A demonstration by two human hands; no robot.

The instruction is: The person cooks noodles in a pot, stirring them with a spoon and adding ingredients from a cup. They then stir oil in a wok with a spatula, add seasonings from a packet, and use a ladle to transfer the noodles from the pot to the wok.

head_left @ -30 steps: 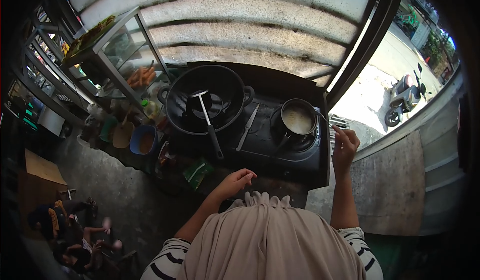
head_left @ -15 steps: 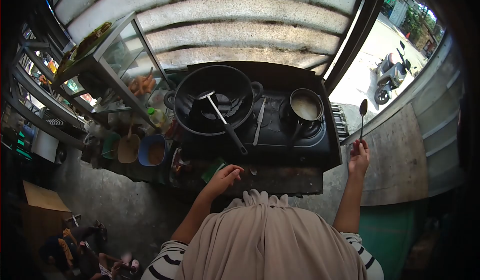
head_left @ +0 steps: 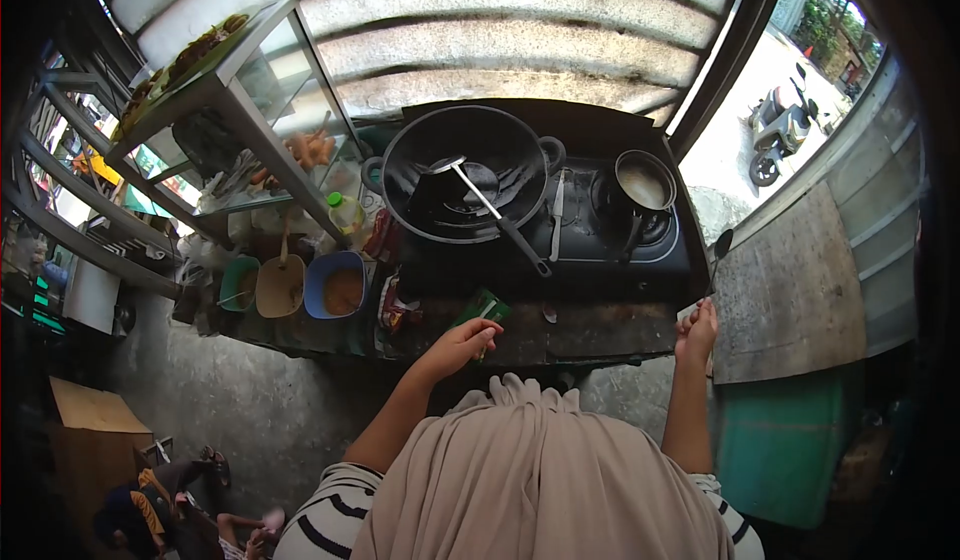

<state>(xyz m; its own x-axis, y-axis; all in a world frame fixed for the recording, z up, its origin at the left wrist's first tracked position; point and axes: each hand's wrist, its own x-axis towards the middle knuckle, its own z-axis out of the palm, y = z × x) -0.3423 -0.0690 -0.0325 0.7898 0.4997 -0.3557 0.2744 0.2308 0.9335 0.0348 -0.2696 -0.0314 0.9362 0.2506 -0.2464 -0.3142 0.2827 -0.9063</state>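
Note:
My left hand is at the front edge of the counter, fingers closed on a green packet. Part of the packet shows beyond the fingers, and a sliver of green shows below them. Off to the right, my right hand grips the handle of a long spoon, its bowl pointing up. A black wok rests on the stove, with a black-handled spatula lying across it. Beside the wok lies a knife. A small pan with pale liquid sits on the right burner.
Blue, tan and green containers stand left of the stove, near a green-capped bottle. A glass display case rises behind them. People sit on the floor at lower left. A scooter is parked outside.
The view has shifted, so the stove sits further right and higher. My right hand has lowered with the spoon. My left hand has come onto the green packet, fingers closing.

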